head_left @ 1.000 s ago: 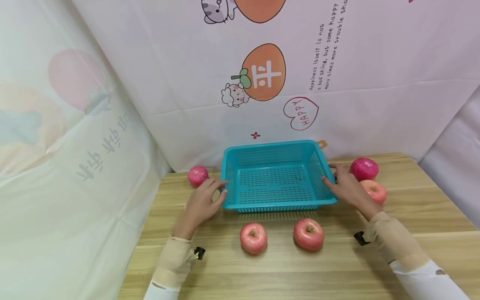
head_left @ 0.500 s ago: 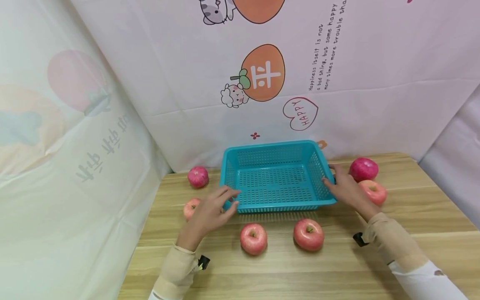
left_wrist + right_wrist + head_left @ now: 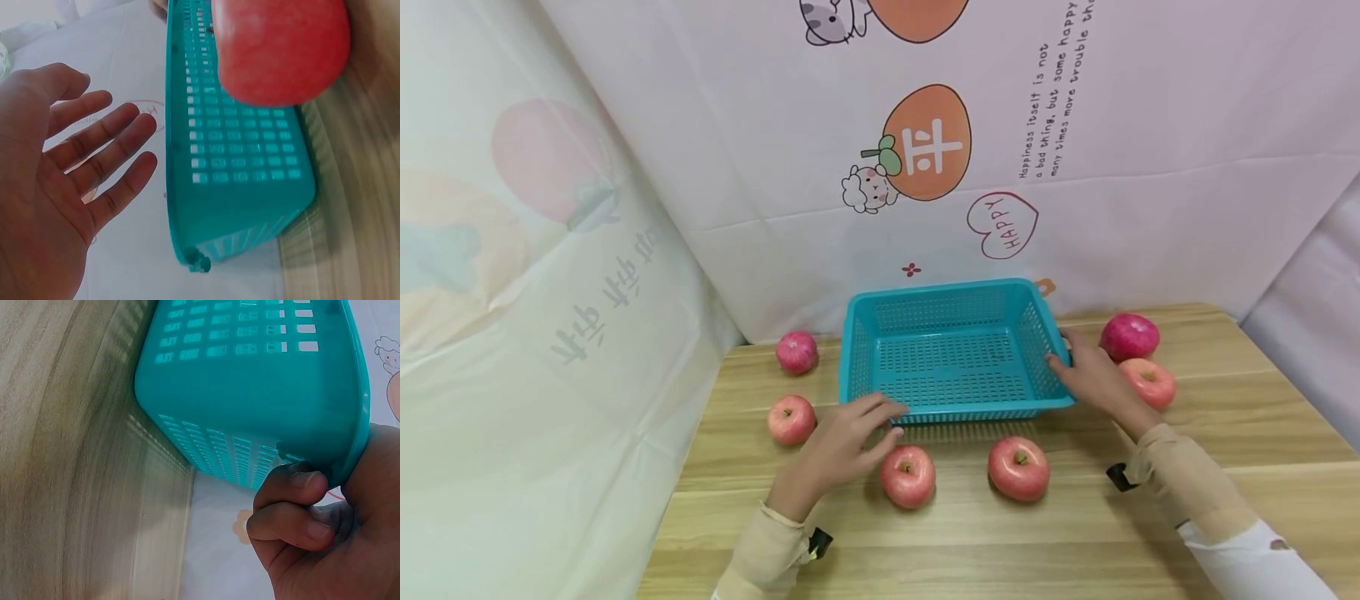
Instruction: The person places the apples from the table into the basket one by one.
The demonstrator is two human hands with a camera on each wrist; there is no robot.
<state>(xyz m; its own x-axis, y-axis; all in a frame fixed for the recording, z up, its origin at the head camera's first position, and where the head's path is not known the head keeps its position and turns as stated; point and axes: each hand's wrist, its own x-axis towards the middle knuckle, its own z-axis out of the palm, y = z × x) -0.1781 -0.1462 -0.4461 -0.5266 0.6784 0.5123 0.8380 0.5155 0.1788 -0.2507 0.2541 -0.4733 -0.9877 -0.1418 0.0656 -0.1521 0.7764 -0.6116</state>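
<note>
A turquoise plastic basket [image 3: 977,411] with perforated walls stands at the back of the table, against the printed cloth. My right hand [image 3: 1092,371] grips its right end; in the right wrist view, curled fingers [image 3: 290,522] hook under the rim. My left hand [image 3: 844,442] hovers by the basket's front left corner, holding nothing. Its fingers are spread and relaxed in the left wrist view. Just beside and below its fingertips sits a red apple [image 3: 908,478], which looms large before the basket in the left wrist view. Another apple [image 3: 1018,469] sits to its right.
An apple [image 3: 792,419] and a magenta round fruit [image 3: 797,352] lie left of the basket. Another apple [image 3: 1149,383] and a magenta fruit [image 3: 1130,336] lie right of it, close to my right wrist. A white printed cloth [image 3: 760,275] hangs behind the wooden table [image 3: 970,550].
My left hand has left the basket's left end and moved right and toward me, near the front left apple, uncovering the left apple. My right hand and the basket have stayed put.
</note>
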